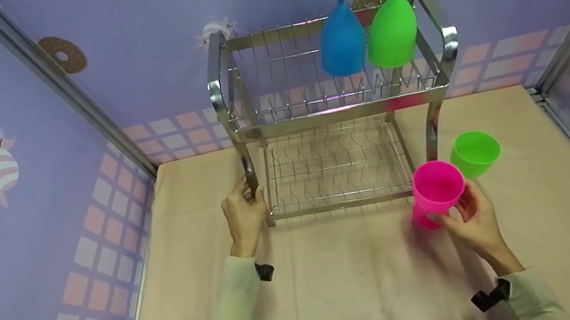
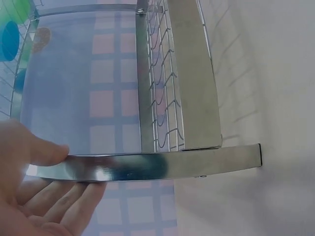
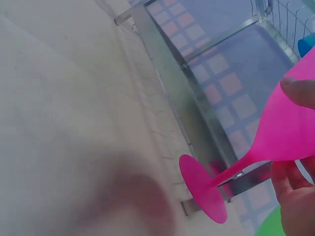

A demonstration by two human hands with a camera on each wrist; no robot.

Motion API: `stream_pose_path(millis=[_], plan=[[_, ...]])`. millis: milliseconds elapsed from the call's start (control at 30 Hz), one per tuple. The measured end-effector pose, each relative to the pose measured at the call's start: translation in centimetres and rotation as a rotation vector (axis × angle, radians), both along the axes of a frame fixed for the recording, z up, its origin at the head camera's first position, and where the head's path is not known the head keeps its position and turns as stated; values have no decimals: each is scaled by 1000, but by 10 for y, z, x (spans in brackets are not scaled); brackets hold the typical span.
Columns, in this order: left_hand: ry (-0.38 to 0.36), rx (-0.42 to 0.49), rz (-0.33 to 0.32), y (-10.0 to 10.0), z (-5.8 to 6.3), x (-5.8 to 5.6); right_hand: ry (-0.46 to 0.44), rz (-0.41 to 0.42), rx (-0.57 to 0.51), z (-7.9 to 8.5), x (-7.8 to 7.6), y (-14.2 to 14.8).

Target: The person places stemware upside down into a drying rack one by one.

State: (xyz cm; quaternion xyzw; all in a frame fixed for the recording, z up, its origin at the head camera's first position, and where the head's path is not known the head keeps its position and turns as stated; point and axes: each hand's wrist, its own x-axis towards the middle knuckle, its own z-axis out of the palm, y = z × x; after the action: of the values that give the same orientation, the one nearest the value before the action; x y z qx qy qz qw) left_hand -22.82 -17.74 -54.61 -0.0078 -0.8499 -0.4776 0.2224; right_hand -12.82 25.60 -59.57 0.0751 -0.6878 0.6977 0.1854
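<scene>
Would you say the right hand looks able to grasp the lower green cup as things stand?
Probably not just now: the right hand is holding the pink cup, though the green cup appears close by.

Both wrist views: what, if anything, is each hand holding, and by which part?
The right hand holds the pink goblet by its bowl; the left hand grips the metal rack by its front left post.

on the surface [image 1: 353,283] before you stands the rack [image 1: 340,115], two glasses [image 1: 342,47] right of centre on its top tier. your left hand [image 1: 247,219] is at its left front leg [image 1: 245,158]; a third glass [image 1: 434,203] is in your right hand [image 1: 478,222], a fourth glass [image 1: 475,154] behind it, rightward.
</scene>
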Motion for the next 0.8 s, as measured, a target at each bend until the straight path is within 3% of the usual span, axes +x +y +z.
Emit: stream_pose_path(millis=[267, 367, 600, 800], plan=[[4, 32, -31, -8, 3, 11, 95, 24, 81, 25, 7, -1], [40, 23, -46, -11, 6, 18, 144, 19, 164, 34, 7, -3], [146, 1, -102, -3, 22, 31, 319, -52, 412, 78, 12, -20], [132, 24, -215, 10, 35, 44, 385, -105, 600, 81, 2, -16]])
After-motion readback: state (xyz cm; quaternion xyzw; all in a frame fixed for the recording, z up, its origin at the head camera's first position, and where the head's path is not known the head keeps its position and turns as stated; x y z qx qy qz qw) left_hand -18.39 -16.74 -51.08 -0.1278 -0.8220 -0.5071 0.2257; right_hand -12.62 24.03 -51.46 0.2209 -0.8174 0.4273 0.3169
